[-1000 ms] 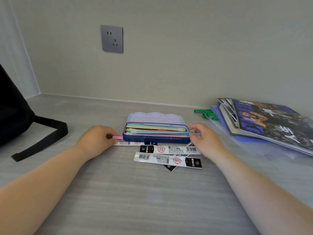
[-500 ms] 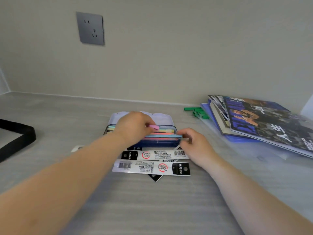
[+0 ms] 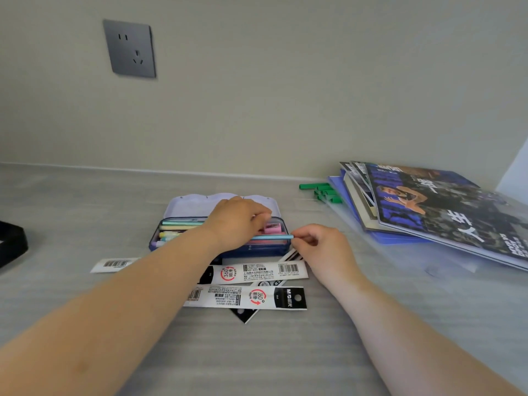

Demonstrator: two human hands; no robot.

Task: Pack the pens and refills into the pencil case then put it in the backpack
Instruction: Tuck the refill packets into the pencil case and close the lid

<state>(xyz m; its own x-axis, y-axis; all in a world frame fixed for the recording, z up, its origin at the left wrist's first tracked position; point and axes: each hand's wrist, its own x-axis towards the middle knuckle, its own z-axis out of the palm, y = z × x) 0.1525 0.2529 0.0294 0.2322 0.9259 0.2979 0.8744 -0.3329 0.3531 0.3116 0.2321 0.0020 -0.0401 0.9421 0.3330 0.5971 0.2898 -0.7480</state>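
The open blue pencil case (image 3: pixel 257 250) lies mid-desk with its pale lid (image 3: pixel 185 207) folded back and several pastel pens inside. My left hand (image 3: pixel 237 221) reaches over it, fingertips closed on a small pink block (image 3: pixel 273 227) at the case's right end. My right hand (image 3: pixel 323 247) pinches the tip of a light blue pen (image 3: pixel 271 237) that lies along the front rim. In front of the case lie refill packs (image 3: pixel 257 272) (image 3: pixel 245 297), one more black pack (image 3: pixel 243 315) beneath them. Another refill pack (image 3: pixel 114 264) sits to the left.
A black backpack strap (image 3: pixel 11 244) shows at the left edge; the bag itself is out of view. A stack of magazines and folders (image 3: pixel 443 212) lies at the right, with green clips (image 3: pixel 323 191) beside it. A wall socket (image 3: pixel 130 48) is above.
My left hand carried the pink block from the desk left of the case across to the case's right end. My right hand stayed at the right end, now pinching the blue pen.
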